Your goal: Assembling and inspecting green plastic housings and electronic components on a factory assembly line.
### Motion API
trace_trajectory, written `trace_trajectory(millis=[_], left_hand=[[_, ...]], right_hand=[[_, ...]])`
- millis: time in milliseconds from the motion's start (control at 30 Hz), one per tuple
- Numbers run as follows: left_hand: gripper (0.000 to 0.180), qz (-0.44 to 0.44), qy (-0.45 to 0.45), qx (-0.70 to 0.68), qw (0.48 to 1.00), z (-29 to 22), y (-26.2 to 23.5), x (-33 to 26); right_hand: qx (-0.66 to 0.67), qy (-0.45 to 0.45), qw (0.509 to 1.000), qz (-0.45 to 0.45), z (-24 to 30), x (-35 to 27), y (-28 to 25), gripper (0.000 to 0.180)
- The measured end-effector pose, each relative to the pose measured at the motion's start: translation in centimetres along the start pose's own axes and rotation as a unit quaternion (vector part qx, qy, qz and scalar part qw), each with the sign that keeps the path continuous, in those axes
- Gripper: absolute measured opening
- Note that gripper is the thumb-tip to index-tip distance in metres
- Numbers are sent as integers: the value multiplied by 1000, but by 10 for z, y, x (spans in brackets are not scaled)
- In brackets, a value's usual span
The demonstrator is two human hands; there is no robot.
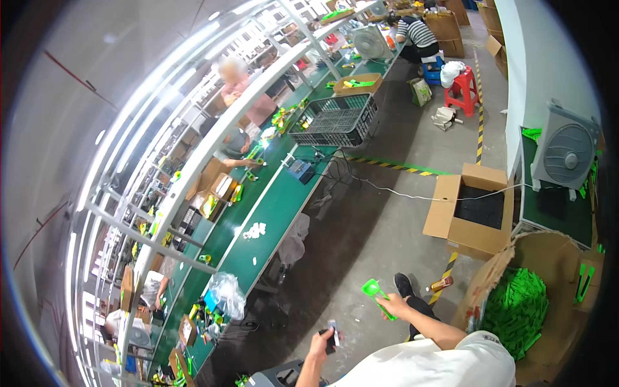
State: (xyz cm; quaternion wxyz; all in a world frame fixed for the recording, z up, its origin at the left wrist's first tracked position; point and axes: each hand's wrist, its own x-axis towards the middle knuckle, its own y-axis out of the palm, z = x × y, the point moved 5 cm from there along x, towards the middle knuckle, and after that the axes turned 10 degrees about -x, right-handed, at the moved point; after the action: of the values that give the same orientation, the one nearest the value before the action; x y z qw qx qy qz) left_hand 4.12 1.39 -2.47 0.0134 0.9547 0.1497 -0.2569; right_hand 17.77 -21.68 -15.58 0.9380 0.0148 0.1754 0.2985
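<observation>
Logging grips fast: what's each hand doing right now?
Left hand: closed on a small dark tool.
Right hand: closed on a green plastic part.

You have two fans: one [372, 42] at twelve o'clock, one [567, 153] at three. One red stool [463, 89], one black wire crate [335, 120], one open carton of dark parts [474, 209], one barrel of green pieces [522, 309].

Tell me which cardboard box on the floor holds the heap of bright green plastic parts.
The round-edged cardboard box at lower right, beside the person's shoulder, holds the green plastic parts. The open box further up the floor holds only dark contents.
</observation>
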Motion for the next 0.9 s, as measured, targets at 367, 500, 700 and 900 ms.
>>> trace_trajectory(millis=[367, 500, 700, 900], left_hand=[[19, -80, 51, -130, 987, -85, 156, 168], [18, -196, 119, -167, 959, -136, 126, 220], [22, -120, 139, -58, 981, -205, 104, 345], [18, 44, 250, 4, 967, -285, 102, 499]], right_hand=[[-169, 50, 975, 132, 131, 89, -52, 40], [-302, -21, 935, 184, 172, 171, -42, 37], [-327, -40, 936, 124, 227, 293, -62, 44], [-289, -98, 952, -28, 290, 411, -98, 39]])
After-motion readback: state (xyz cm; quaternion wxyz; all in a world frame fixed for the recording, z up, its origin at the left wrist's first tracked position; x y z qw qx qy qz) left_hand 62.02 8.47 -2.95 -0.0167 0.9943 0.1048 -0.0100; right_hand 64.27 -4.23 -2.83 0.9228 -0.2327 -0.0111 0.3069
